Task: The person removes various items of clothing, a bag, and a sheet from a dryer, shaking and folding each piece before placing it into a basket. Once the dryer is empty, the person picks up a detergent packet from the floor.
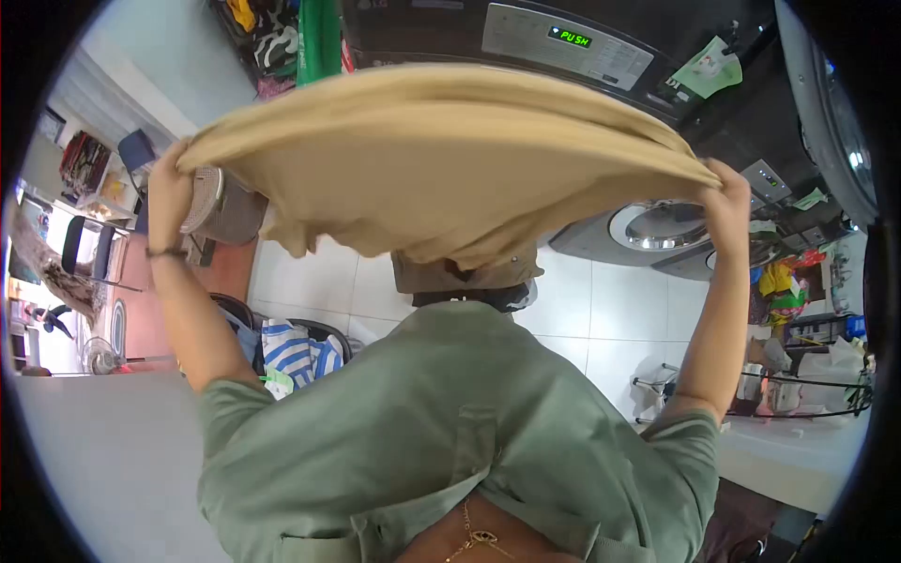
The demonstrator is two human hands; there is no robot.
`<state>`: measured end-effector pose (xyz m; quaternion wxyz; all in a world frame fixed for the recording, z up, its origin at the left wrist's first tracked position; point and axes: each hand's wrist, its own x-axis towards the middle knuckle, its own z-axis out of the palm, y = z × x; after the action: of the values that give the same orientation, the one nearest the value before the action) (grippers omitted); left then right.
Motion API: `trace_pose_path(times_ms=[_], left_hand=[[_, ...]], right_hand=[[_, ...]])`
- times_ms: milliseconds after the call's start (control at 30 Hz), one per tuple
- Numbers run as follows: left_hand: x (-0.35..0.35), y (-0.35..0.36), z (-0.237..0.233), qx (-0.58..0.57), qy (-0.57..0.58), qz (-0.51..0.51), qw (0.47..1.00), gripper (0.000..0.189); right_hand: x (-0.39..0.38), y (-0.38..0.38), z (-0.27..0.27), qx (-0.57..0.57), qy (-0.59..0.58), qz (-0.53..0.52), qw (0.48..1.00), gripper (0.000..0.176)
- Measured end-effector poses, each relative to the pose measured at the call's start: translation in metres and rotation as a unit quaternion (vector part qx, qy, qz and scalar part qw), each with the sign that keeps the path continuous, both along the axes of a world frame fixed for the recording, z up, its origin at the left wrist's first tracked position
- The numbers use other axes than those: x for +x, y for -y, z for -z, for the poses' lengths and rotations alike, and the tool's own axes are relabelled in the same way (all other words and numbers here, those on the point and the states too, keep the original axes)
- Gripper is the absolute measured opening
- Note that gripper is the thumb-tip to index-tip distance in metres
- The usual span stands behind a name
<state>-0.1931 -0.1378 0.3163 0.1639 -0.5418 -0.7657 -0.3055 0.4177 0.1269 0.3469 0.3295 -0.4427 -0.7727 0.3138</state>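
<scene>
A large tan cloth (441,169) is stretched wide in the air in front of me, its lower edge hanging loose and wavy. My left hand (169,178) is closed on its left corner, arm raised and a dark band on the wrist. At the opposite end, my right hand (727,197) grips the right corner with its fingers folded over the edge. The cloth's upper edge bows upward and is blurred by motion. Whether it is a garment or a plain sheet, I cannot tell.
Beyond the cloth stands a dark machine with a lit control panel (568,42) reading "PUSH". A round machine door (662,225) shows at the right. Low on the left, a dark basket (338,333) holds blue-striped fabric (291,347). A woven basket (230,211) stands near my left wrist.
</scene>
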Motion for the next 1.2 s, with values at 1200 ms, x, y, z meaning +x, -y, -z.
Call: trace_pose_path(times_ms=[1200], left_hand=[[0.103,-0.013,0.096,0.344,0.431,0.205,0.809,0.047]], right_hand=[[0.07,0.034,0.103,0.242,-0.066,0.105,0.962,0.02]])
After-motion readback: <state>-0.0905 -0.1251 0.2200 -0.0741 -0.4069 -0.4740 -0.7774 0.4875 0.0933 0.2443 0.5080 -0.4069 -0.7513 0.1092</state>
